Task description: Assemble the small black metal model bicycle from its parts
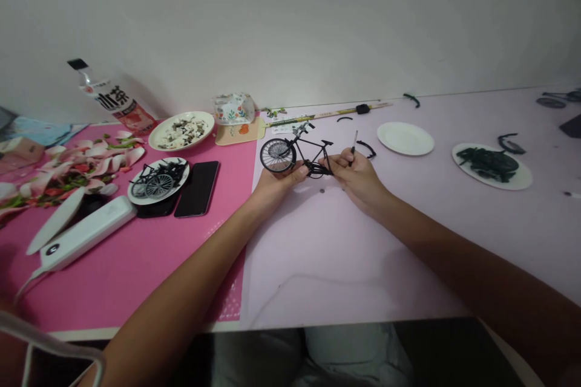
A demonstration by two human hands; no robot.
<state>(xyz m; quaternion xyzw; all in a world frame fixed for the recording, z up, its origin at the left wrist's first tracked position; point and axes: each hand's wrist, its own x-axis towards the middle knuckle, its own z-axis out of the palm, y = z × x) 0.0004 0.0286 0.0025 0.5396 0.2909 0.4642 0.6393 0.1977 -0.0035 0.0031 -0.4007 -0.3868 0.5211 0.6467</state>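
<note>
Between my hands, a black model bicycle (pixel 313 147) is held up over the pale mat, with one spoked wheel fitted at its left end and no wheel showing at its right end. My left hand (pixel 284 178) is closed on it from below, near that wheel, thumb on the lower frame. Closed fingers of my right hand (pixel 356 170) pinch the bicycle's right end below the seat. A thin screwdriver (pixel 353 148) sticks up from the same right hand. Behind that hand lies a curved black part (pixel 367 149).
A white plate of black bicycle parts (pixel 158 181) and a phone (pixel 197 188) lie at left. Farther back are a bottle (pixel 113 100) and a bowl of small pieces (pixel 181 132). On the right are a bare white plate (pixel 405 138) and a plate of dark parts (pixel 492 166).
</note>
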